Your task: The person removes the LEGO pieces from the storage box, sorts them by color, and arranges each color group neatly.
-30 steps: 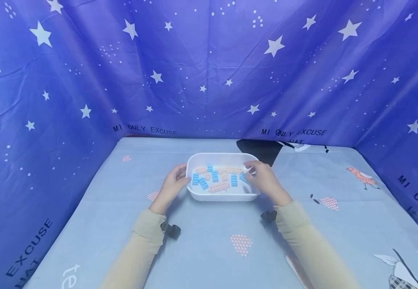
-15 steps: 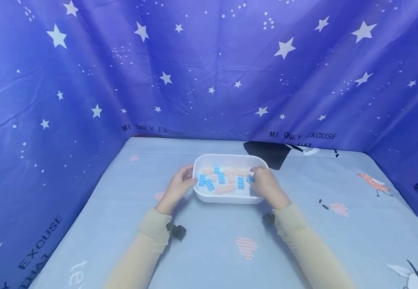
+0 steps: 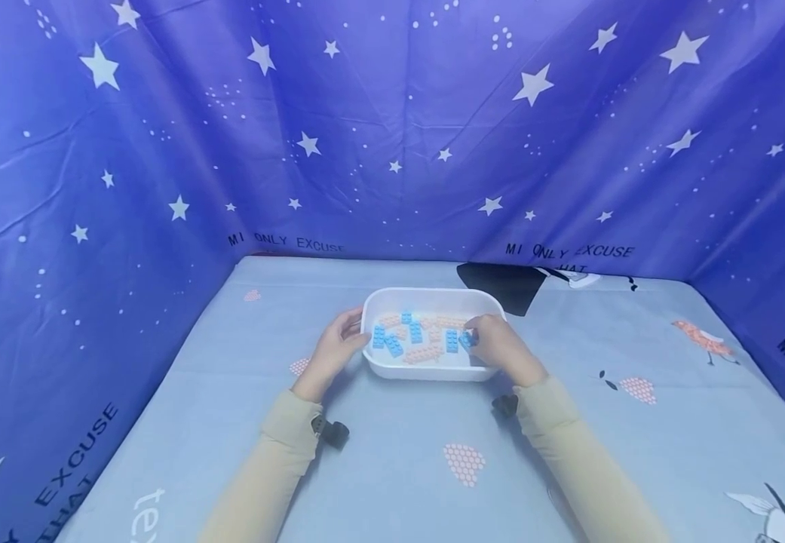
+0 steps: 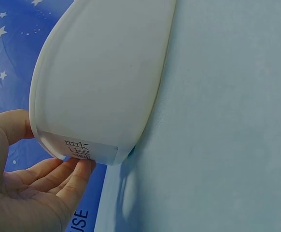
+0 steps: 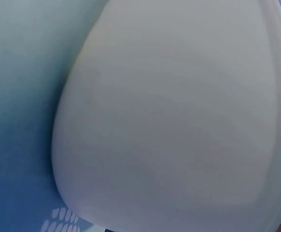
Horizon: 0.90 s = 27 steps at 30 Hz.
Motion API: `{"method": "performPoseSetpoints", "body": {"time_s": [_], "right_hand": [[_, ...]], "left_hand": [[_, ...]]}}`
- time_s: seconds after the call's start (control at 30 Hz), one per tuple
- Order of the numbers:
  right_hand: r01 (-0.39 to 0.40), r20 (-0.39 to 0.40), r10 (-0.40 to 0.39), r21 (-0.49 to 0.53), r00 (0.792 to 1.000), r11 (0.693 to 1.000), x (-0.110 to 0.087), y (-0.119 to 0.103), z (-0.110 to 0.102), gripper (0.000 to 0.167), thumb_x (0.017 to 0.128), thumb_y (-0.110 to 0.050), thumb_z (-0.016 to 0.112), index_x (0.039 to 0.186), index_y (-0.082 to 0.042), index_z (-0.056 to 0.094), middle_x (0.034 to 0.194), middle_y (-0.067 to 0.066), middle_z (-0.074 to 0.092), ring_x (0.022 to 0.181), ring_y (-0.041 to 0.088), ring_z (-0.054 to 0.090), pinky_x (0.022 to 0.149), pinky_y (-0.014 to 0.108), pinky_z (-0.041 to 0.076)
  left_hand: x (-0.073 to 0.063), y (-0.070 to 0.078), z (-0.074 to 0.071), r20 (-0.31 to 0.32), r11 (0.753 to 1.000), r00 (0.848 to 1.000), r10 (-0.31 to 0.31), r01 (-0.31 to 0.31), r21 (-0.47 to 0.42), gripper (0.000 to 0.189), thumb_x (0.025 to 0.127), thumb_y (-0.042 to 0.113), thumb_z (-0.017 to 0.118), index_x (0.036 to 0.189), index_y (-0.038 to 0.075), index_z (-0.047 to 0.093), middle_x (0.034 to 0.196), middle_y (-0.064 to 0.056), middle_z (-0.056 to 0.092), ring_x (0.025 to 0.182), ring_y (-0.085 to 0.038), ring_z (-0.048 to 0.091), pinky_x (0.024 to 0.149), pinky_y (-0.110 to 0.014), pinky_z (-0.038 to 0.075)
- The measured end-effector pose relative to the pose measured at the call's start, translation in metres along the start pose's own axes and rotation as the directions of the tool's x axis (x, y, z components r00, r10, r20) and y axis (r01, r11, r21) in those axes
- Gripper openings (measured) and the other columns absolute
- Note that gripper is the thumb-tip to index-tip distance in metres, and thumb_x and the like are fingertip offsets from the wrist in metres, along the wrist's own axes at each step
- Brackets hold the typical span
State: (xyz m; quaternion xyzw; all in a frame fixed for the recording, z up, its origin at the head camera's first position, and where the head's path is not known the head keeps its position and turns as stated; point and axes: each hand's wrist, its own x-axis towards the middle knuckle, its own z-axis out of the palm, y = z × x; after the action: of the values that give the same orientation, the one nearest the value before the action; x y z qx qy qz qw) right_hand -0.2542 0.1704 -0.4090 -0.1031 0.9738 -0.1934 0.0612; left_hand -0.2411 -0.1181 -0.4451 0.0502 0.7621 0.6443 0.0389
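A white plastic tub (image 3: pixel 433 373) stands on the table, holding several blue building bricks (image 3: pixel 415 332) and several pale pink ones (image 3: pixel 424 353). My left hand (image 3: pixel 332 351) grips the tub's left end. In the left wrist view its thumb is at the rim and its fingers (image 4: pixel 75 186) lie against the outer end wall, by a label (image 4: pixel 80 147). My right hand (image 3: pixel 501 347) reaches over the right rim and pinches a blue brick (image 3: pixel 466 341), partly hidden by the fingers. The right wrist view shows mostly the tub's outer wall (image 5: pixel 169 111).
A pale blue printed cloth (image 3: pixel 392 467) covers the table. Purple star-patterned curtains (image 3: pixel 392 136) close off the back and both sides. Small dark cameras (image 3: pixel 334 434) sit at the wrists.
My right hand has dipped into the tub and its fingers have closed on the blue brick at the right end. The left hand keeps its grip. The head view has swung slightly left.
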Motion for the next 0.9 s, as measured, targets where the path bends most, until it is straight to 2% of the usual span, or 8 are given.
{"method": "performPoseSetpoints", "body": {"time_s": [0.23,0.53,0.77,0.9], "right_hand": [[0.014,0.028,-0.014,-0.008,1.000,1.000,-0.0005,-0.0027,-0.0036,0.040,0.078,0.005,0.066,0.118,0.010,0.063,0.105,0.021,0.068,0.092,0.030,0.061,0.098,0.050,0.050],[0.056,0.023,-0.056,0.010,0.998,0.998,0.0024,-0.0027,0.0019,0.038,0.075,0.003,0.070,0.112,0.011,0.065,0.095,0.019,0.069,0.091,0.030,0.060,0.094,0.048,0.050],[0.024,0.028,-0.027,0.095,0.999,0.995,0.0050,-0.0006,0.0042,0.040,0.075,0.001,0.073,0.113,0.008,0.065,0.098,0.019,0.069,0.088,0.028,0.064,0.088,0.046,0.055],[0.009,0.034,-0.013,0.120,0.999,0.993,0.0050,-0.0006,0.0039,0.042,0.074,0.000,0.075,0.114,0.007,0.066,0.100,0.020,0.070,0.089,0.029,0.066,0.086,0.045,0.056]], "left_hand": [[-0.0008,0.0007,-0.0008,0.007,1.000,1.000,0.003,-0.003,-0.019,0.058,0.091,0.007,0.061,0.145,0.003,0.040,0.148,-0.018,0.044,0.134,-0.036,0.045,0.113,-0.047,0.039],[0.0001,-0.0001,0.0000,0.013,1.000,1.000,0.006,-0.006,-0.010,0.059,0.091,0.010,0.062,0.145,0.004,0.040,0.147,-0.017,0.045,0.133,-0.034,0.046,0.112,-0.045,0.040],[0.0007,-0.0001,-0.0007,0.009,1.000,1.000,0.001,-0.001,0.000,0.060,0.090,0.011,0.063,0.145,0.004,0.039,0.148,-0.017,0.045,0.134,-0.034,0.046,0.113,-0.045,0.040],[-0.0013,0.0045,-0.0014,0.023,1.000,1.000,-0.015,0.016,-0.015,0.060,0.091,0.009,0.062,0.146,0.002,0.038,0.149,-0.019,0.043,0.135,-0.035,0.044,0.114,-0.045,0.038]]}}
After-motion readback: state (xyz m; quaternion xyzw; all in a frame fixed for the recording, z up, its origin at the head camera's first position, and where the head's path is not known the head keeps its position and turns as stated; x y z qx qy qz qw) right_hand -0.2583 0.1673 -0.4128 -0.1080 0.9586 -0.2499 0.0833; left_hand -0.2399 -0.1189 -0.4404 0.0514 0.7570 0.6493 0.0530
